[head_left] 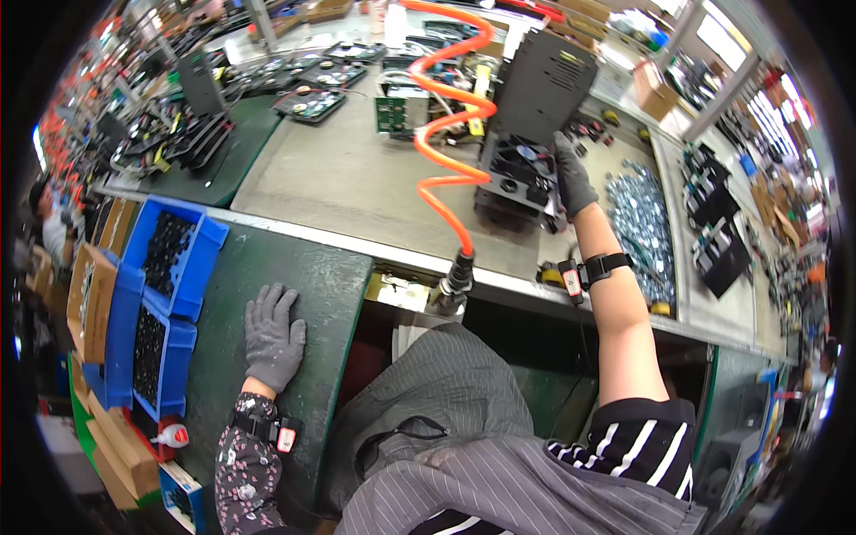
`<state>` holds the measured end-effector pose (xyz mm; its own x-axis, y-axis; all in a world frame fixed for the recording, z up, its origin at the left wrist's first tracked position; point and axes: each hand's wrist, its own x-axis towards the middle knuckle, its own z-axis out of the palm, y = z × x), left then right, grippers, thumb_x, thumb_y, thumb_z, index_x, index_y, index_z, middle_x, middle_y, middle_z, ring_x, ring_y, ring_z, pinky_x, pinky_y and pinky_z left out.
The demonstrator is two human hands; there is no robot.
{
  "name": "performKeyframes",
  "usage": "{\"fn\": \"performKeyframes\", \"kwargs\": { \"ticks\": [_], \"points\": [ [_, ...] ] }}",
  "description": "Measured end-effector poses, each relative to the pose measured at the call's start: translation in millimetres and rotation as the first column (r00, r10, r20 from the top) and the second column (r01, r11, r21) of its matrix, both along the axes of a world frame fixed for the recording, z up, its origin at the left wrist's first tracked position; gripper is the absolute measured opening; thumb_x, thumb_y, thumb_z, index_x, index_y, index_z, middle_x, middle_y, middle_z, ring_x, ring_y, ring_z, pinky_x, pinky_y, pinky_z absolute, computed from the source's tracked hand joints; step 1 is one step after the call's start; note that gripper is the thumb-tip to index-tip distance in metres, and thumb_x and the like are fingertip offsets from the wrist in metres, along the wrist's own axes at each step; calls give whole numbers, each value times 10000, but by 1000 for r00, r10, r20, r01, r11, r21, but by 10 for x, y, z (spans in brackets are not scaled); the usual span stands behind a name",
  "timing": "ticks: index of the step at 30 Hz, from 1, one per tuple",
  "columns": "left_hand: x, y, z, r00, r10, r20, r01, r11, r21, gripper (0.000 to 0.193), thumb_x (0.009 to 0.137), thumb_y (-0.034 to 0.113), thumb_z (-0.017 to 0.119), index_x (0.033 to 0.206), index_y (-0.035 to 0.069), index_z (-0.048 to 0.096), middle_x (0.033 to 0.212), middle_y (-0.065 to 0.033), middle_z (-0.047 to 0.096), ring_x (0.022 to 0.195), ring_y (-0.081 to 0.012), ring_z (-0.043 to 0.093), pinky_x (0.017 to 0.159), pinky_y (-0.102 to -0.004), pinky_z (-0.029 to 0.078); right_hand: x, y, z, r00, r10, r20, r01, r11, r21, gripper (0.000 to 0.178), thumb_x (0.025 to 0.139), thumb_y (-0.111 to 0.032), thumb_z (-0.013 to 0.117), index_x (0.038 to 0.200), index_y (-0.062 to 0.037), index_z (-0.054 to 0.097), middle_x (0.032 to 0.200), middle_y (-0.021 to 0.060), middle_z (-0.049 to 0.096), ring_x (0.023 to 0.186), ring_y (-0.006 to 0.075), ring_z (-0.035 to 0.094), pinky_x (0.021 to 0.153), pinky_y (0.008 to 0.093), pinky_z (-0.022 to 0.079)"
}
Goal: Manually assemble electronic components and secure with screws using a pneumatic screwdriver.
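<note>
My left hand (275, 343), in a grey glove, lies flat on the green bench top (276, 267) with nothing in it. Its fingers are stretched out. Out ahead, my right hand (573, 178), also gloved, grips the right side of a black device housing (519, 165). Some of its fingers are hidden against the side. The housing has a round fan-like part inside and stands on the metal bench (330, 178). Right behind it rises a tall dark panel (546, 85) with vent slots. Between my hands, an orange coiled hose (459, 169) hangs with a dark air tool (457, 278) at its lower end.
Blue bins (209, 245) of small black parts stand left, beside an open cardboard box (92, 303). A pile of small silver metal parts (637, 223) lies right of the housing. Circuit-board assemblies (312, 102) crowd the back left. A green board unit (390, 116) sits behind the hose.
</note>
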<state>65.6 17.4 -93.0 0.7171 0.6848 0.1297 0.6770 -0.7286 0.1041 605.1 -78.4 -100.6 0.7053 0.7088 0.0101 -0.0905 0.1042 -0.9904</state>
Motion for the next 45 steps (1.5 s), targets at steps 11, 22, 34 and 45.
{"fn": "performKeyframes", "kwargs": {
  "ticks": [11, 22, 34, 45],
  "points": [
    [-41, -18, -23, 998, -26, 58, 24, 999, 38, 468, 850, 218, 517, 1294, 90, 441, 1379, -154, 388, 1325, -342, 301, 1101, -487, 186, -1068, -913, 2, 773, 423, 473, -32, 770, -637, 394, 864, -337, 543, 1122, -47, 610, 1002, 174, 644, 906, 285, 615, 827, 361, 469],
    [-6, -31, 26, 999, -25, 40, 23, 998, 52, 450, 858, 229, 509, 1277, 73, 452, 1364, -162, 395, 1305, -339, 315, 1093, -467, 206, -1234, -694, 93, 842, 412, 349, -53, 706, -706, 362, 792, -330, 579, 946, -5, 622, 917, 203, 640, 906, 315, 613, 806, 383, 459],
    [0, -85, 99, 996, -35, 83, 34, 999, 2, 435, 844, 186, 519, 1254, 46, 477, 1351, -185, 413, 1283, -373, 343, 1080, -460, 247, 297, -789, -66, 490, 645, 586, 317, 494, -809, 931, 554, -265, 775, 1384, -132, 373, 1355, 129, 427, 1249, 349, 395, 1018, 391, 393],
    [29, -35, 55, 995, -22, 98, 23, 1000, -11, 421, 840, 198, 522, 1234, 54, 484, 1349, -173, 416, 1289, -367, 338, 1079, -468, 236, 371, -606, -121, 573, 754, 322, 179, 269, -946, 845, 672, -193, 683, 1416, -328, 306, 1395, 136, 378, 1240, 364, 422, 1011, 398, 400]
  ]
}}
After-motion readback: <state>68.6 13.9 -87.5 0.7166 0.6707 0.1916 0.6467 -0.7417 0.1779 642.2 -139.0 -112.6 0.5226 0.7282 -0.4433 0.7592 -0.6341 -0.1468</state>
